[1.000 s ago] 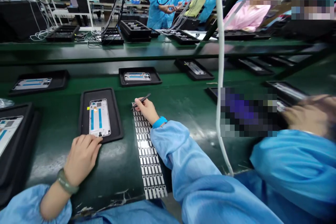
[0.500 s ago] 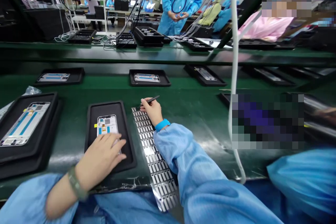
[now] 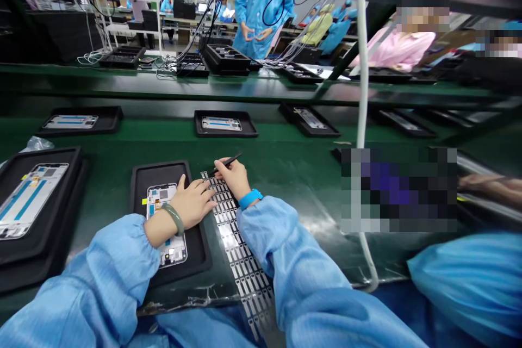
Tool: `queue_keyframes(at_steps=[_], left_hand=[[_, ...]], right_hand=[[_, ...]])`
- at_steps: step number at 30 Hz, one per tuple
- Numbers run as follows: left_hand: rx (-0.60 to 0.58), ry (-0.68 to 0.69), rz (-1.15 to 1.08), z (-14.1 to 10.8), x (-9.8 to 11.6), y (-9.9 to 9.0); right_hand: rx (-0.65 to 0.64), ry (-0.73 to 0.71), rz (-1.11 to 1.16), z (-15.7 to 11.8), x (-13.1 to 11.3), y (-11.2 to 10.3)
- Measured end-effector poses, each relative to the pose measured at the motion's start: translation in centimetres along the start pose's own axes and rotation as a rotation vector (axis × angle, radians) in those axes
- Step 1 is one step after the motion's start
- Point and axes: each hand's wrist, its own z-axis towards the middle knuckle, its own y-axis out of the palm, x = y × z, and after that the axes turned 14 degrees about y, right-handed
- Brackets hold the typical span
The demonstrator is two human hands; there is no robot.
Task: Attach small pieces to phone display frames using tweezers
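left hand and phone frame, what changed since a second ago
The left hand moved forward from the near edge of the black tray and now lies across the phone frame. The right hand still holds the black pointed tool above the strip of silver labels.

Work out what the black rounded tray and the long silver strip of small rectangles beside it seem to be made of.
The black rounded tray looks like moulded plastic or foam: matte, soft-edged. The long silver strip looks like metal foil on a backing, given its glint.
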Motion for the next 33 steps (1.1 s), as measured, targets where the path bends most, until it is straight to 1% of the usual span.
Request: queue_keyframes(at_steps=[6, 13, 17, 22, 25, 28, 30, 33], left_hand=[[0.014, 0.006, -0.026, 0.0, 0.1, -0.1], [0.045, 0.009, -0.049, 0.1, 0.3, 0.2], [0.069, 0.006, -0.080, 0.1, 0.3, 0.2], [0.122, -0.002, -0.164, 0.5, 0.4, 0.4], [0.187, -0.027, -0.248, 0.6, 0.3, 0.1], [0.307, -0.103, -0.358, 0.2, -0.2, -1.0], [0.406, -0.174, -0.457, -0.8, -0.5, -2.1], [0.533, -0.263, -0.630, -2.9, -0.8, -3.6]], right_hand=[[-0.025, 0.013, -0.003, 0.0, 0.2, 0.1], [-0.009, 0.121, 0.114, 0.5, 0.1, 0.0], [-0.060, 0.189, 0.215, 0.5, -0.5, -0.2], [-0.176, 0.285, 0.402, 0.4, -1.6, -1.4], [-0.235, 0.297, 0.501, -0.4, -2.8, -1.9], [-0.259, 0.263, 0.568, -2.1, -4.5, -1.5], [-0.269, 0.232, 0.590, -3.6, -5.7, -0.8], [-0.316, 0.172, 0.569, -5.9, -7.3, 0.7]])
